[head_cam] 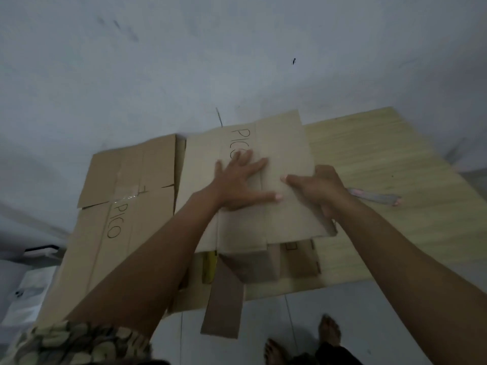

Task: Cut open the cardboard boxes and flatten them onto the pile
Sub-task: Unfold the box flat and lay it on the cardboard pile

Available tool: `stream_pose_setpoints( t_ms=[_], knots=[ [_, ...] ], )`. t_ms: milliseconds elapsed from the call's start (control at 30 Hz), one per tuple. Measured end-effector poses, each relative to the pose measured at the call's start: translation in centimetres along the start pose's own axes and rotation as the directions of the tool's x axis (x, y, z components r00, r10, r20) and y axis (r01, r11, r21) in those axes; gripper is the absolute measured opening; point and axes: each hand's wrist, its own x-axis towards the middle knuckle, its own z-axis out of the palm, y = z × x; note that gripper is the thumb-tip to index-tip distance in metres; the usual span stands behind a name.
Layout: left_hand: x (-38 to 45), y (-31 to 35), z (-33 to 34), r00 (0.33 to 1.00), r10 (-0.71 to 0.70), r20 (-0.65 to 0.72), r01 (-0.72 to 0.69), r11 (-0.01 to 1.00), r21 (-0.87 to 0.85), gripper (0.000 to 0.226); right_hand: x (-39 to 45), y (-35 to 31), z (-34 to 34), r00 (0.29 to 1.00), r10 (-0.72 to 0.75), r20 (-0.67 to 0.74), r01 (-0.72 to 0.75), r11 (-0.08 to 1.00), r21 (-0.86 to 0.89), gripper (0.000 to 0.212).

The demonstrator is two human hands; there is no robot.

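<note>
Your left hand (238, 180) is pressing flat, fingers spread, on the top cardboard box (284, 154); your right hand (320, 189) is gripping its right edge. You are flattening it onto the pile (118, 206) on the table (395, 159). Next, push its flaps down.
</note>
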Motion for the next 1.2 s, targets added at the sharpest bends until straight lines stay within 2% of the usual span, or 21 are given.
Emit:
stream_pose_setpoints(
  t_ms=[67,200,300,367,400,467,533,567,633,700,767,833,933,967,1000,1033,1100,1200],
  knots=[
    [-1.2,-0.3,0.2,0.995,0.079,0.062,-0.079,0.997,-0.001,0.129,0.8,-0.9,0.5,1.000,0.012,0.014,-0.013,0.999,0.036,0.082],
    [-3.2,-1.2,1.8,0.977,0.184,0.111,-0.196,0.975,0.107,0.140,1.7,-1.0,1.6,1.000,0.014,0.023,-0.016,0.996,0.085,0.067],
    [-4.5,-1.3,3.4,0.966,0.246,-0.073,-0.237,0.964,0.120,0.126,1.6,-0.9,2.1,0.999,-0.030,0.045,0.024,0.992,0.128,0.054],
    [-5.1,-1.6,4.1,0.940,0.288,-0.184,-0.268,0.955,0.128,0.112,1.3,-0.7,1.6,0.989,-0.016,0.146,-0.022,0.966,0.258,0.039],
    [-5.4,-1.7,4.3,0.930,0.301,-0.212,-0.280,0.952,0.126,0.107,0.9,-0.5,1.2,0.969,0.009,0.249,-0.099,0.930,0.355,0.041],
    [-5.6,-1.8,4.5,0.913,0.308,-0.269,-0.291,0.951,0.102,0.100,-0.1,0.6,0.9,0.913,0.029,0.406,-0.268,0.794,0.545,0.059],
    [-5.7,-1.3,4.5,0.902,0.292,-0.318,-0.290,0.955,0.056,0.097,-1.0,2.1,2.1,0.893,-0.016,0.449,-0.292,0.739,0.607,0.072],
    [-5.6,-1.0,4.5,0.902,0.277,-0.331,-0.286,0.958,0.024,0.097,-1.4,3.0,3.1,0.901,-0.032,0.432,-0.226,0.816,0.532,0.070],
    [-5.6,-0.7,4.7,0.908,0.245,-0.339,-0.282,0.957,-0.066,0.097,-2.7,3.5,5.0,0.904,-0.086,0.418,-0.081,0.926,0.367,0.050],
    [-5.6,-0.7,4.7,0.911,0.220,-0.347,-0.285,0.947,-0.146,0.097,-3.1,3.5,6.4,0.894,-0.153,0.422,0.022,0.954,0.300,0.031],
    [-5.6,-0.8,4.6,0.915,0.216,-0.342,-0.285,0.944,-0.165,0.097,-2.4,3.7,7.3,0.883,-0.222,0.413,0.093,0.946,0.311,0.036],
    [-5.6,-1.0,4.6,0.917,0.223,-0.330,-0.275,0.954,-0.119,0.095,-1.5,3.8,7.4,0.912,-0.185,0.365,0.055,0.940,0.337,0.045],
    [-5.3,-1.5,4.8,0.919,0.203,-0.338,-0.241,0.968,-0.074,0.092,-0.1,4.4,5.7,0.995,0.001,0.104,-0.031,0.957,0.288,0.069],
    [-5.2,-1.6,4.8,0.923,0.170,-0.344,-0.217,0.971,-0.102,0.092,0.0,4.7,4.5,0.998,0.030,0.050,-0.042,0.966,0.255,0.066],
    [-5.0,-1.7,4.6,0.927,0.139,-0.347,-0.196,0.971,-0.134,0.093,0.2,5.3,3.6,0.997,0.052,0.063,-0.066,0.967,0.244,0.054],
    [-4.8,-1.7,4.5,0.930,0.120,-0.349,-0.182,0.972,-0.151,0.093,-0.1,5.5,2.6,0.984,0.076,0.162,-0.115,0.962,0.246,0.041],
    [-4.4,-1.8,4.5,0.929,0.123,-0.348,-0.178,0.976,-0.130,0.092,-1.2,5.9,1.3,0.903,0.123,0.413,-0.213,0.960,0.181,0.029],
    [-3.9,-1.5,4.9,0.935,0.153,-0.321,-0.202,0.972,-0.124,0.092,-3.1,5.5,1.6,0.700,0.156,0.697,-0.152,0.986,-0.068,0.030]
  ],
)
